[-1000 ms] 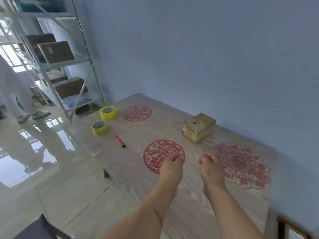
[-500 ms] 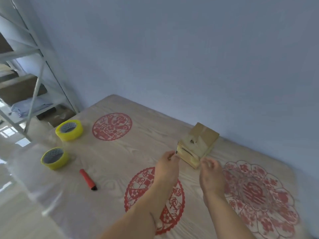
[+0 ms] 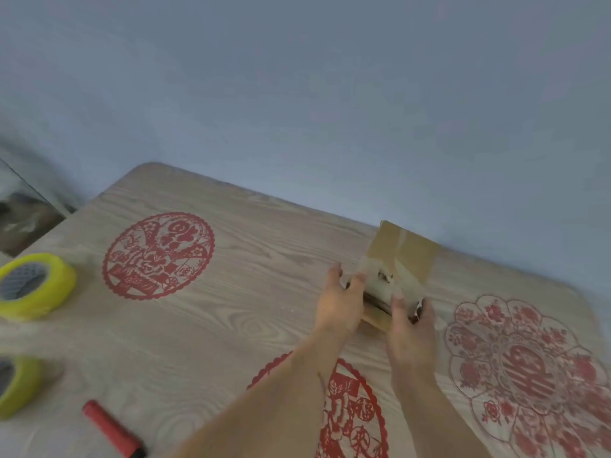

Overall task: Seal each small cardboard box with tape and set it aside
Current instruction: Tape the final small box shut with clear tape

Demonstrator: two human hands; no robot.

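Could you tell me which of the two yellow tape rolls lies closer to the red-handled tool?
The roll cut off by the left frame edge, just above-left of the red-handled tool. The fully visible roll sits farther back on the table.

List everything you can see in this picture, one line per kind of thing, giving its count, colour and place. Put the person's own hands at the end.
Cardboard box: one, brown with tape across it, far side of the table near the wall.
Tape rolls: two, yellow, at the left edge, one farther, one nearer and cut off by the frame.
Red-handled tool: one, red with a dark tip, lying near the front left.
Paper-cut decorations: three, red, one at back left, one at front centre, one at right.
Table: one, light wood grain, against the wall.
Wall: blue-grey, behind.
Left hand: grips the box's left side.
Right hand: grips the box's near right side.
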